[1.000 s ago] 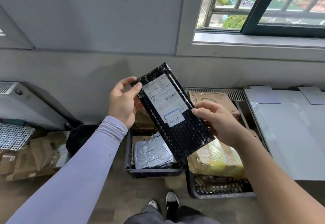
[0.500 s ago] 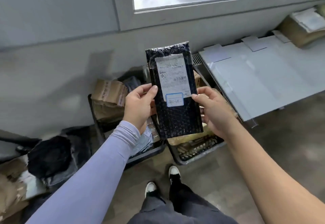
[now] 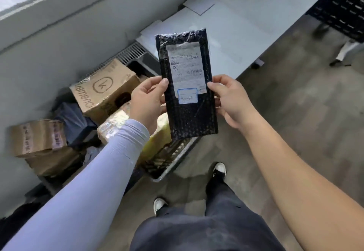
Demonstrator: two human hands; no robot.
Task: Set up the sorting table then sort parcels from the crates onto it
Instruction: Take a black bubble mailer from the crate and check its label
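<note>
At far left, brown cardboard boxes [image 3: 39,138] sit piled against the wall beside a larger printed box [image 3: 104,89] and a yellow parcel [image 3: 157,138] in a dark crate [image 3: 173,160]. At centre, the left hand [image 3: 146,103] pinches the left edge of the black bubble-wrap parcel [image 3: 189,97], held upright above the crate with its white label [image 3: 187,69] facing the camera, while the right hand [image 3: 230,101] pinches the right edge. The white counter [image 3: 246,26] lies beyond at far right.

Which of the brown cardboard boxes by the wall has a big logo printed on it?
The upper cardboard box, nearest the left hand; the lower-left box shows only small label strips.
</note>
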